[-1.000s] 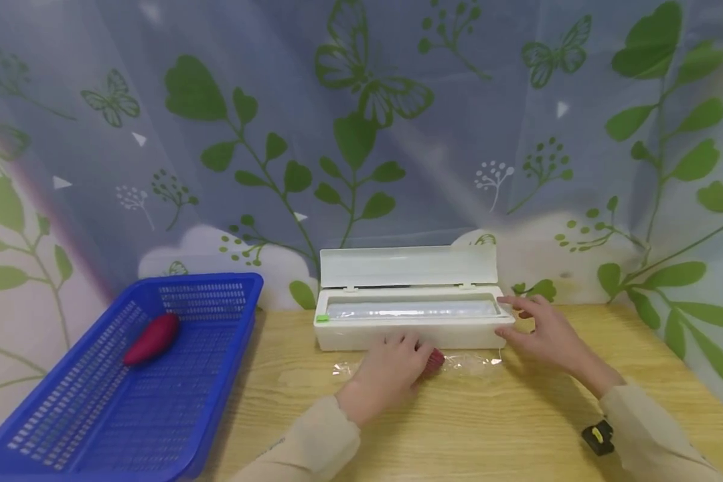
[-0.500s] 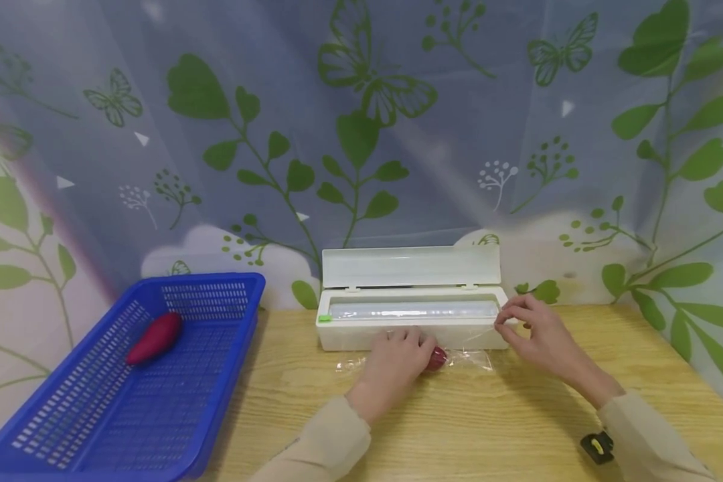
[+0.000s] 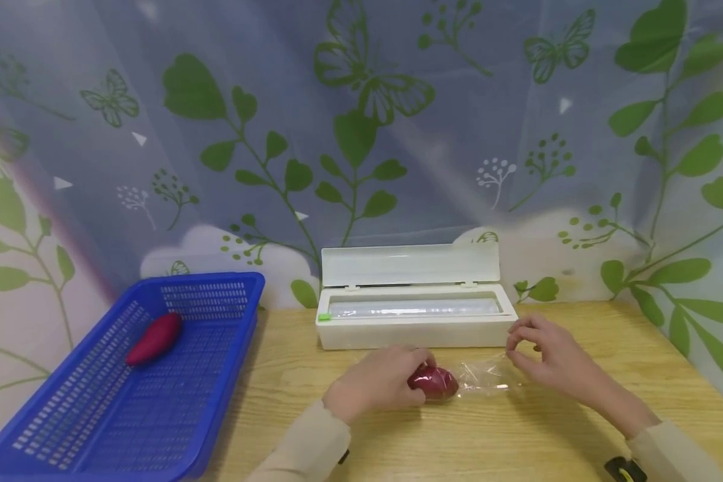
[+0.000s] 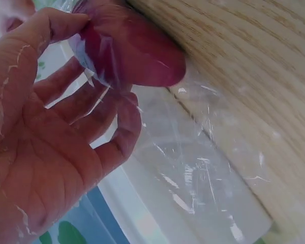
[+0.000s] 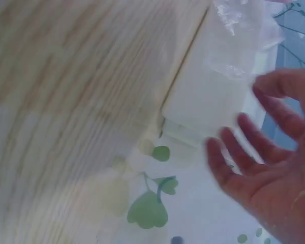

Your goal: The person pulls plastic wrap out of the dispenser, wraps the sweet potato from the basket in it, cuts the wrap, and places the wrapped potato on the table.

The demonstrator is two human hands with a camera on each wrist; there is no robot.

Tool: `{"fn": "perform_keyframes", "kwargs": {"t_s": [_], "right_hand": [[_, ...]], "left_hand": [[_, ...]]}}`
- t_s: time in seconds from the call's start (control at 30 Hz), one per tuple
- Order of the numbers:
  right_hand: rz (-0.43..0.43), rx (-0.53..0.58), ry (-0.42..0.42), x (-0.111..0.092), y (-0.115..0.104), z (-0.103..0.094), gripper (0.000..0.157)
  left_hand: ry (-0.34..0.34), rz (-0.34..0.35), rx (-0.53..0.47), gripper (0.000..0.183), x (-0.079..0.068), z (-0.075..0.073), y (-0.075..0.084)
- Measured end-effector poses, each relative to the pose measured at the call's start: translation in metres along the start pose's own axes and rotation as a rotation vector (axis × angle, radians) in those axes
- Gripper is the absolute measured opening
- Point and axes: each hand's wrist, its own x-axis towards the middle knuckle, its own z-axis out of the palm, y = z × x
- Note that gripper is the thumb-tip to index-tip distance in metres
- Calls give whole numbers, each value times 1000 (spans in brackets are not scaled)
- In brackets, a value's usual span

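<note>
A dark red sweet potato lies on its side in front of the white box, wrapped in clear cling film. My left hand grips its left end, thumb on the near side and fingers over the far side; in the left wrist view the film clings to the sweet potato and spreads past its tip. To the right, my right hand pinches the film's loose end between thumb and forefinger. Seen from the right wrist, the other fingers of that hand are spread and loosely bent.
Behind the hands stands a white cling film box, its lid raised and a film roll inside. At left, a blue basket holds another red sweet potato. A patterned curtain hangs behind the wooden table.
The left hand has drawn the sweet potato back from the box toward me, and more of it shows. My right hand has left the box's right end and closed its fingertips on the film.
</note>
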Motion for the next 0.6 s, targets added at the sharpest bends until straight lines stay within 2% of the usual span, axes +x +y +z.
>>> {"fn": "perform_keyframes", "kwargs": {"t_s": [0.1, 0.17, 0.23, 0.27, 0.33, 0.4, 0.47, 0.53, 0.6], "right_hand": [[99, 0, -146, -6, -2, -7, 25], [172, -22, -215, -9, -3, -11, 18], [207, -62, -223, -10, -6, -14, 13], [199, -80, -199, -10, -7, -15, 13], [149, -106, -122, -8, -14, -14, 18], [36, -118, -35, -4, -24, -10, 27], [-85, -118, 6, 2, -36, -4, 35], [-164, -120, -22, 7, -47, 4, 43], [-170, -112, -128, 11, -57, 13, 49]], "left_hand": [[-9, -7, -65, 44, -2, -1, -3], [5, -23, -97, 46, -3, 0, -5], [17, -42, -148, 43, -3, 0, -7], [23, -48, -172, 40, -3, 1, -9], [30, -62, -230, 33, -2, 2, -12], [30, -60, -271, 25, -1, 2, -15], [30, -51, -279, 23, 0, 3, -17], [25, -46, -275, 27, 1, 4, -18], [20, -39, -257, 34, 2, 5, -19]]}}
